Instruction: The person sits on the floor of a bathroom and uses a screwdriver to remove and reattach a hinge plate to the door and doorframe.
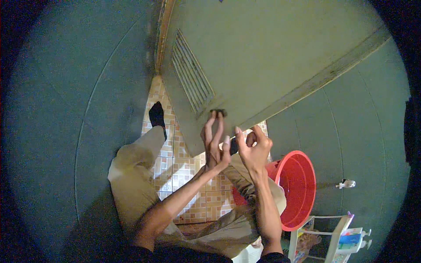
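A large greenish door (263,57) with a louvred vent (191,72) stands at an angle before me. My left hand (215,142) reaches up to its face with fingers stretched out. Two fingertips meet a small dark patch (218,112) on the door, a fitting or a mark; I cannot tell which. Beside it my right hand (254,149) is raised near the door's edge, its fingers bent and the thumb standing apart. No object shows in that hand. Whether it touches the door edge is unclear.
A red tub (298,188) stands right of my knee, near a white rack (342,236) holding packets. A white tap (346,184) juts from the dark right wall (315,131). My legs are bent over the tiled floor (188,184), a dark-covered foot (156,115) by the left wall.
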{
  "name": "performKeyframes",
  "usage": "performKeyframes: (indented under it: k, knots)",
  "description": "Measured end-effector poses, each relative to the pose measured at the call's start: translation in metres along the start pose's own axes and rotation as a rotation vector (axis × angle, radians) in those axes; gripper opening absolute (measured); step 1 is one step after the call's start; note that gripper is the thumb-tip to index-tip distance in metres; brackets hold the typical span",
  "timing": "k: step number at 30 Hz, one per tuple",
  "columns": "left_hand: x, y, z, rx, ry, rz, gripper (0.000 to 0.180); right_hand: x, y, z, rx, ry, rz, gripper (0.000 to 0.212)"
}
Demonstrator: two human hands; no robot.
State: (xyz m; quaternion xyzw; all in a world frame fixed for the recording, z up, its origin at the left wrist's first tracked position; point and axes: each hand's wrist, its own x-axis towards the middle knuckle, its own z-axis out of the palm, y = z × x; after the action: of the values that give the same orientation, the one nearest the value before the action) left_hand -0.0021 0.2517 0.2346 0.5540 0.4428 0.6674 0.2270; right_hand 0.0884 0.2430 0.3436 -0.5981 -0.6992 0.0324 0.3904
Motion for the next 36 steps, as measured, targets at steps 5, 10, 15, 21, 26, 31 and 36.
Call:
performKeyframes:
  k: [5, 10, 15, 21, 26, 31, 36]
  knots:
    - [-0.002, -0.011, 0.004, 0.028, 0.004, 0.012, 0.064, 0.000, -0.001, 0.001, 0.016, 0.005, 0.010, 0.023]
    - [-0.015, -0.045, 0.005, 0.017, 0.045, -0.122, 0.059, 0.000, 0.002, 0.001, -0.007, 0.016, -0.003, 0.023]
    - [-0.033, -0.075, 0.005, -0.019, 0.019, -0.511, 0.058, 0.001, -0.002, -0.002, -0.002, 0.006, 0.008, 0.023]
    - [-0.020, -0.061, 0.005, 0.048, -0.007, -0.403, 0.059, 0.000, 0.000, 0.000, 0.003, 0.013, 0.001, 0.023]
    - [-0.002, -0.024, 0.001, 0.048, 0.035, -0.203, 0.062, 0.000, -0.003, -0.001, 0.000, -0.002, 0.010, 0.023]
    - [0.006, 0.013, 0.003, -0.046, -0.030, 0.044, 0.070, -0.002, 0.005, -0.002, -0.014, 0.007, 0.004, 0.022]
    - [0.008, 0.004, -0.003, -0.016, -0.024, 0.135, 0.068, 0.001, -0.002, 0.001, 0.017, 0.011, -0.011, 0.021]
